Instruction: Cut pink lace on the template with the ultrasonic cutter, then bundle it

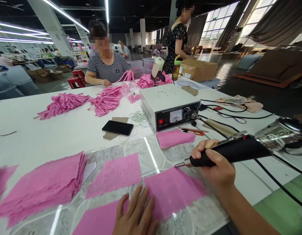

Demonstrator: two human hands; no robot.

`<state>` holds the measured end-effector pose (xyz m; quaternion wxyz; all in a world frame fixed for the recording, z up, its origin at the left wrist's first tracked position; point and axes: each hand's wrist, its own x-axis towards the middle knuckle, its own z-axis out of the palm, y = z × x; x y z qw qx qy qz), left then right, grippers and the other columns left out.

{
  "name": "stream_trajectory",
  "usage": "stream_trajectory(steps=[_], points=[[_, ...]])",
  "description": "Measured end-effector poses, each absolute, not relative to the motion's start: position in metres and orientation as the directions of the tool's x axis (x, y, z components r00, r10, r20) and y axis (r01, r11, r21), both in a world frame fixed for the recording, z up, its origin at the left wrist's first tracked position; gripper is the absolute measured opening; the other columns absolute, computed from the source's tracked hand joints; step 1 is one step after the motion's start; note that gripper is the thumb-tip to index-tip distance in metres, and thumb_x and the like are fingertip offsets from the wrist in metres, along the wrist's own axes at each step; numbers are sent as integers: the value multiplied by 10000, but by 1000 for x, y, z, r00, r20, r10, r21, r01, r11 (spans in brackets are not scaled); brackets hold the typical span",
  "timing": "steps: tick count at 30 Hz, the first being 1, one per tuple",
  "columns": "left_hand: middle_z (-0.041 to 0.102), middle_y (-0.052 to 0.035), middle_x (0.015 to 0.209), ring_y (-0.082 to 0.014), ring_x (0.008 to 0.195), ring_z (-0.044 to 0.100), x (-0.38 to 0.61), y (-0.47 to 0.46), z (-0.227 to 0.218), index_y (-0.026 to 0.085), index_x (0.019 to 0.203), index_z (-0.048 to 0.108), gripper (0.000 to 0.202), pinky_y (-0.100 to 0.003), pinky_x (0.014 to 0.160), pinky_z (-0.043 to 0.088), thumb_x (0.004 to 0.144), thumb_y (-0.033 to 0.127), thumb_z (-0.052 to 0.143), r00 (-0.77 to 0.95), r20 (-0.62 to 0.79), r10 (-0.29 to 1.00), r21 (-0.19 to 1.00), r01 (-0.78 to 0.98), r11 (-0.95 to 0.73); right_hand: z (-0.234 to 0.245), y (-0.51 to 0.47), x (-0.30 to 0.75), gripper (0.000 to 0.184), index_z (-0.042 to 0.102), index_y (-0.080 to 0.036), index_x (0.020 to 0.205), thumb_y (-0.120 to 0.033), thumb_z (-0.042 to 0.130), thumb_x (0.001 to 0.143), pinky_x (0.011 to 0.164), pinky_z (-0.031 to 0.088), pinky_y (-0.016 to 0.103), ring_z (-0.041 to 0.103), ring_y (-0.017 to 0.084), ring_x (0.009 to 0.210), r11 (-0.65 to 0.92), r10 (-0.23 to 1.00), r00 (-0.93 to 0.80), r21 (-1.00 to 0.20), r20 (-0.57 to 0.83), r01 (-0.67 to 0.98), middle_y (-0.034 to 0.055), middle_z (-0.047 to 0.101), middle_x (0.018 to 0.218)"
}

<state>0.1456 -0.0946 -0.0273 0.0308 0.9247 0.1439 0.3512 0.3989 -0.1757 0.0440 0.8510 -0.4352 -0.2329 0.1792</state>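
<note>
left hand point(135, 213) lies flat, fingers spread — right hand point(216, 163) is curled in a closed grip, forearm extended.

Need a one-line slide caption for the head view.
Right hand grips a black-handled tool over pink fabric sheets; left hand flat on them.

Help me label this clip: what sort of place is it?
Likely a garment or textile workshop: stacked pink fabric pieces, a handheld welding tool wired to a control box, and co-workers sorting pink strips.
</note>
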Motion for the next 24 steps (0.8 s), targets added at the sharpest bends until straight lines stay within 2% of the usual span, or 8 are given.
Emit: stream_trajectory(steps=[7, 11, 18, 24], points=[[721, -30, 1148, -203, 1113, 629, 147, -93, -28, 236, 1092, 694, 269, -333, 1126, 210, 952, 420, 555, 704, 648, 293, 174, 237, -956, 53, -197, 407, 78, 584, -216, 727, -239, 638, 676, 486, 459, 279, 502, 116, 514, 576, 438, 866, -814, 240, -66, -16, 518, 694], [716, -28, 1159, -202, 1136, 617, 146, -94, -24, 238, 1100, 687, 281, -344, 1125, 213, 963, 429, 532, 718, 628, 302, 170, 252, -953, 52, -212, 408, 84, 586, -212, 708, -243, 656, 673, 473, 458, 281, 489, 123, 513, 560, 443, 870, -825, 216, -80, -10, 510, 673], [675, -23, 1242, -210, 1154, 606, 136, -81, -14, 229, 1191, 659, 268, -358, 1137, 190, 956, 282, 543, 866, 493, 85, -122, 165, -979, 47, -209, 404, 94, 605, -214, 696, -264, 681, 672, 491, 466, 299, 494, 131, 523, 540, 463, 858, -838, 220, -77, -1, 523, 685], [696, -35, 1202, -223, 1143, 614, 138, -86, -17, 224, 1140, 678, 278, -375, 1123, 216, 970, 383, 528, 806, 562, 185, -15, 233, -972, 45, -204, 403, 81, 624, -214, 743, -248, 678, 693, 499, 483, 286, 522, 127, 533, 559, 488, 834, -826, 256, -74, -2, 548, 697]])
